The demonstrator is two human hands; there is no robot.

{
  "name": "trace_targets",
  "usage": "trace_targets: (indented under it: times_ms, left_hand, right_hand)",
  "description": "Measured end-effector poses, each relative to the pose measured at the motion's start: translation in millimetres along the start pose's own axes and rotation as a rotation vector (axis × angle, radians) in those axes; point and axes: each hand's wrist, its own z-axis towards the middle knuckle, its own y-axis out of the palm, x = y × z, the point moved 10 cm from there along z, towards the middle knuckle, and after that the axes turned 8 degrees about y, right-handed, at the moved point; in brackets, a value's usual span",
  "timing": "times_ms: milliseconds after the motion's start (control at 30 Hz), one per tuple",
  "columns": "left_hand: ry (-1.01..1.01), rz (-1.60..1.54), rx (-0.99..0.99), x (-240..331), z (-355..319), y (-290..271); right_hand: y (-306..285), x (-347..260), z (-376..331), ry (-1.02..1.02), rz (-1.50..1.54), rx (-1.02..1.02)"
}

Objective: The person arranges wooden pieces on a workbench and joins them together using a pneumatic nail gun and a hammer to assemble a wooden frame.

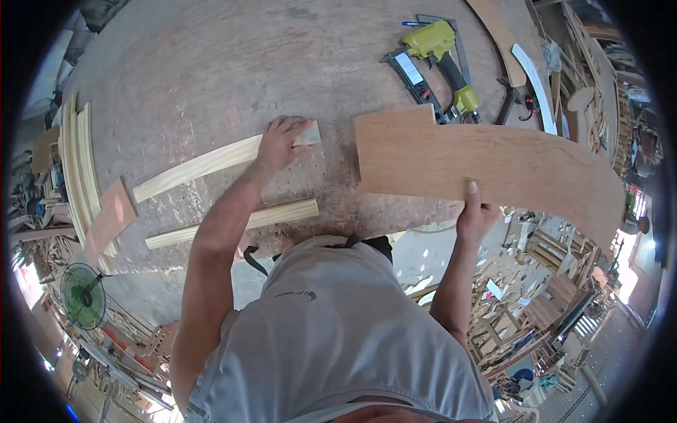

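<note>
Plywood panel [451, 155], broad and curved toward its outer end, lies on the person's side of the nail gun [448, 69], close enough that a touch between the two cannot be ruled out. The right hand [477, 215], well apart from the other, pinches its near edge, thumb on top and fingers tucked underneath; that grip probably serves to steady the sheet, since its curved end, out to the right of the nail gun, seems to reach past the table [233, 77]. To the left of the nail gun and nearer the person, the left hand [282, 141] is closed over one end of a pale curved strip [201, 166], likely to control it from that end while the rest lies along the tabletop. A greyish tip shows beyond the fingers; whether it belongs to the strip cannot be told. Another pale strip [282, 213] lies farther from the nail gun, near the table's front edge, perhaps to be within easy reach. The nail gun itself rests on its side, untouched by either hand.
</note>
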Motion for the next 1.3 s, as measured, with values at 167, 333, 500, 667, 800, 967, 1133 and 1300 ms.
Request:
trace_targets:
  times_ms: [167, 333, 500, 667, 800, 967, 1133, 1300]
  left_hand:
    - [-0.030, 0.036, 0.067, -6.3, 12.4, -6.2]
    - [-0.063, 0.023, 0.098, -9.8, 13.7, -2.2]
    - [-0.111, 0.023, 0.066, -14.6, 14.2, 0.8]
    - [-0.204, -0.057, 0.047, -19.0, 13.3, -0.1]
    - [-0.235, -0.120, 0.062, -24.8, 13.9, 2.5]
    - [-0.250, -0.141, 0.078, -27.5, 14.2, 4.4]
    - [-0.159, -0.161, 0.042, -28.6, 23.4, 9.0]
    - [-0.070, -0.124, 0.042, -22.2, 24.0, 2.6]
  right_hand:
    - [70.0, -44.9, -30.1, -0.171, -0.303, -0.076]
    - [117.4, -37.7, -48.3, -0.299, -0.494, -0.199]
    - [130.9, -33.2, -49.9, -0.293, -0.538, -0.271]
    - [147.0, -37.8, -67.0, -0.404, -0.693, -0.288]
    - [169.8, -60.6, -89.6, -0.517, -0.626, -0.282]
    - [186.4, -56.0, -95.3, -0.393, -0.640, -0.384]
    - [199.5, -35.7, -103.4, -0.226, -0.847, -0.496]
    - [200.5, -8.2, -105.9, 0.004, -0.796, -0.623]
